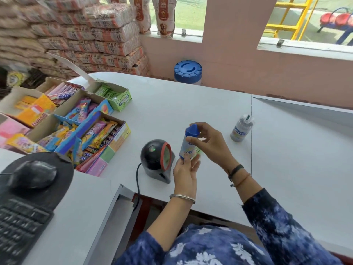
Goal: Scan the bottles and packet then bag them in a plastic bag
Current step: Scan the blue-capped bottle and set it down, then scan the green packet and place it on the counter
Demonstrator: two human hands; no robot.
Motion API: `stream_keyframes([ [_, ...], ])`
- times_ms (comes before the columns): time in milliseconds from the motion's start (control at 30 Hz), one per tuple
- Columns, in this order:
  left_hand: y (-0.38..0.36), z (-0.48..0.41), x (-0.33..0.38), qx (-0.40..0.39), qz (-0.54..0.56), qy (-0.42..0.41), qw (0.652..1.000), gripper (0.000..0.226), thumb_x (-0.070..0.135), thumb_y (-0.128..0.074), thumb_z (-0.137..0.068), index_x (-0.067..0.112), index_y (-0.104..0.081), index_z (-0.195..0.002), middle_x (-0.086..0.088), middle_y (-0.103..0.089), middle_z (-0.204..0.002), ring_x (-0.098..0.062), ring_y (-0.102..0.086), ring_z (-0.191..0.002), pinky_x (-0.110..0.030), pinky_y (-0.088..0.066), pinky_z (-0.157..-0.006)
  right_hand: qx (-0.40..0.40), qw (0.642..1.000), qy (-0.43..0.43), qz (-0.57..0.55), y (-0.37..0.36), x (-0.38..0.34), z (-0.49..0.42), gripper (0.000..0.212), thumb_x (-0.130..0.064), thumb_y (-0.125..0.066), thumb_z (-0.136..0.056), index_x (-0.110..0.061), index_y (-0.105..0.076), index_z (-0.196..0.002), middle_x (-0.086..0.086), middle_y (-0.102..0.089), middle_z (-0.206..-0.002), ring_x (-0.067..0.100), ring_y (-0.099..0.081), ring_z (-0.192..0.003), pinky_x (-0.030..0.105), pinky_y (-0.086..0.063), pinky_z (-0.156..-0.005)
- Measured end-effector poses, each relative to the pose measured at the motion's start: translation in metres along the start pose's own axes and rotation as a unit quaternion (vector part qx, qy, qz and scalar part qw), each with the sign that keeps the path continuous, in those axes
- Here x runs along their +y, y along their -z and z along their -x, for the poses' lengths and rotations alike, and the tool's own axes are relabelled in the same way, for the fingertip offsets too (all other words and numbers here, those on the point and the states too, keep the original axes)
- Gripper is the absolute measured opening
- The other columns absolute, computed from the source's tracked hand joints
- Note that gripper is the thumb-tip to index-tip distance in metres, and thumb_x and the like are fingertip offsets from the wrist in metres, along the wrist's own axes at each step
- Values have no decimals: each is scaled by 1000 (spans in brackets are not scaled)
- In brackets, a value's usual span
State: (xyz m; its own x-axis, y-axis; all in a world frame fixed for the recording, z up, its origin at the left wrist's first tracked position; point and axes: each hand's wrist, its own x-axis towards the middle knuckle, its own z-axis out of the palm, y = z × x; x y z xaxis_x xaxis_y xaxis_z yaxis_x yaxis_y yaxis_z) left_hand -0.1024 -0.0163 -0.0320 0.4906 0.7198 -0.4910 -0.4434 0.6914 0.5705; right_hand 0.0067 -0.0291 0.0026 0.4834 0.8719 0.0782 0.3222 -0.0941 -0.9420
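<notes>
I hold a white bottle with a blue cone cap upright in both hands, just right of the black round barcode scanner with its red-rimmed window facing the bottle. My left hand grips the bottle's base from below. My right hand pinches its upper part near the cap. A second, clear bottle with a blue label stands alone on the white counter, further right and apart from both hands. No packet or plastic bag is visible.
Open cardboard boxes of sweets and gum crowd the counter's left side. A black mouse and keyboard sit at the near left. A blue-lidded jar stands behind the counter; stacked sacks fill the back left.
</notes>
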Motion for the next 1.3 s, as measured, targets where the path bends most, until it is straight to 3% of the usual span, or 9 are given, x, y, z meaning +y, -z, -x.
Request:
stream_keyframes([
  [67,3,-9,-3,-1,-272,10,962,30,13,-43,-96,2,-47,-124,-13,-56,-120,-28,-57,-101,-33,-50,-82,45,996,-8,73,21,15,1,40,-25,-73,-79,-17,-55,-114,-3,-64,-105,14,-62,-95,20,-57,-74],
  [133,10,-19,-9,-1,-587,-137,798,30,11,-50,-91,2,-48,-120,-16,-50,-123,-29,-52,-107,-36,-45,-92,83,987,-38,129,41,33,8,41,-22,-74,-78,-17,-55,-113,-1,-64,-104,19,-62,-97,35,-58,-79],
  [233,9,-34,-14,-25,-752,-258,606,34,5,-45,-90,1,-42,-123,-17,-41,-128,-29,-45,-111,-33,-41,-97,128,972,-58,188,61,54,21,38,-13,-74,-77,-10,-58,-111,7,-62,-109,25,-59,-97,48,-56,-82],
  [433,-9,-59,-15,36,-868,-156,471,32,11,-51,-87,2,-43,-117,-17,-48,-120,-31,-50,-108,-38,-49,-85,195,938,-72,278,68,65,27,36,-11,-70,-78,-8,-57,-112,11,-57,-117,31,-57,-98,34,-49,-71],
  [667,-7,-44,-7,-22,-703,-209,680,13,2,-56,-84,2,-55,-97,-19,-65,-98,-36,-61,-91,-44,-51,-76,282,892,56,349,41,55,45,24,-24,-68,-84,-8,-59,-99,12,-62,-93,24,-54,-80,29,-43,-71],
  [800,0,-20,-8,-85,-678,-418,598,20,-7,-68,-70,7,-62,-82,-8,-71,-94,-28,-65,-85,-42,-53,-71,116,969,-217,-5,28,47,52,47,-56,-53,-84,-10,-64,-83,2,-65,-68,8,-59,-55,16,-44,-48],
  [900,3,-14,-17,-74,-689,-455,559,20,-8,-70,-67,7,-64,-79,-13,-66,-105,-31,-59,-96,-39,-49,-77,12,946,-257,-195,31,52,55,15,-24,-62,-88,-12,-69,-83,0,-67,-73,9,-60,-63,17,-48,-50],
  [1133,2,0,-29,-13,-486,-299,821,50,-12,-50,-69,12,-43,-112,-1,-36,-121,-12,-46,-106,-11,-45,-80,25,958,-211,-192,35,52,59,9,-9,-61,-88,-15,-68,-88,1,-70,-78,4,-64,-64,15,-52,-54],
  [1300,-7,3,-26,-12,-306,-105,946,10,9,-58,-88,19,-59,-92,-7,-62,-96,-12,-63,-76,-15,-53,-57,46,972,-137,-185,40,43,59,13,-10,-64,-86,-20,-72,-84,-3,-70,-75,3,-62,-68,11,-47,-58],
])
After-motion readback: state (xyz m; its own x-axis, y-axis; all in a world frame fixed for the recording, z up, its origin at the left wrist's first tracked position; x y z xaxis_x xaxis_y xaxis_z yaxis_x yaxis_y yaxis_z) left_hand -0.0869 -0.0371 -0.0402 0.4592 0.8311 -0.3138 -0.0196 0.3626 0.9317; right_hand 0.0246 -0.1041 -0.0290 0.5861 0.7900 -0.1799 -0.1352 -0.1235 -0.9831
